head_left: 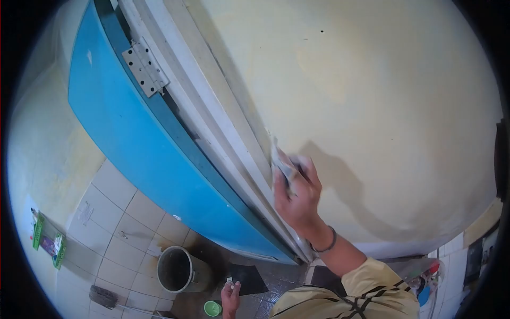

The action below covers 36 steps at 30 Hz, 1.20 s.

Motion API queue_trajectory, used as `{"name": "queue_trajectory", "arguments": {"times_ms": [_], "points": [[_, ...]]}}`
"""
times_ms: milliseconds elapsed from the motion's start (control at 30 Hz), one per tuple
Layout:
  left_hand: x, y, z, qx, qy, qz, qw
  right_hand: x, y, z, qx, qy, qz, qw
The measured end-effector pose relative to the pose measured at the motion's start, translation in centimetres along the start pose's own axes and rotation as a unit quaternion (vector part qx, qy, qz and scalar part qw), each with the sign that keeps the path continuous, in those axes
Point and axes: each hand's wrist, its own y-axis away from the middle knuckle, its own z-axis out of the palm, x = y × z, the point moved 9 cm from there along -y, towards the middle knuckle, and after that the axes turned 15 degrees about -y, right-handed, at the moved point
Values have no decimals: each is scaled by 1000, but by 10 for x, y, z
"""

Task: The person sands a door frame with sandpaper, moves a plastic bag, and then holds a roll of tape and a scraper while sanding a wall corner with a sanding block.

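My right hand [302, 198] is raised to the cream wall [393, 106], its fingers closed on a crumpled pale rag [284, 164]. The rag lies right at the wall, close beside the white door frame [234, 127], and is slightly blurred. Low in the view, my left hand [231, 297] has its fingers pinched together at a small whitish bit; I cannot tell what it is. A black flat sheet [251, 279] overlaps that hand's edge in this view. An open blue door [159, 159] hangs left of the frame on a metal hinge [144, 69].
A grey bucket [197, 274] and a small green cup [212, 308] stand on the floor below. A brush [103, 296] is by the tiled wall [114, 231], with a green rack [38, 231] above. Plastic-wrapped items [425, 282] sit at lower right.
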Motion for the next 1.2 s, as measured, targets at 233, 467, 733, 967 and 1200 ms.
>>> {"name": "queue_trajectory", "arguments": {"times_ms": [233, 467, 733, 967, 1200], "points": [[27, 19, 23, 41, 91, -22, 995, -2, -68, 63, -97, -3, -6, 995], [23, 49, 33, 62, 29, -90, 994, 11, -44, 76, -98, 17, -85, 991], [14, 86, 37, 106, 8, -157, 982, 19, -24, 78, -106, -20, -151, 983], [24, 126, 42, 178, -10, -188, 966, 23, -24, 88, -101, -113, -151, 977], [-4, 150, 49, 230, -10, -188, 955, 11, -67, 102, -34, -133, -147, 980]]}}
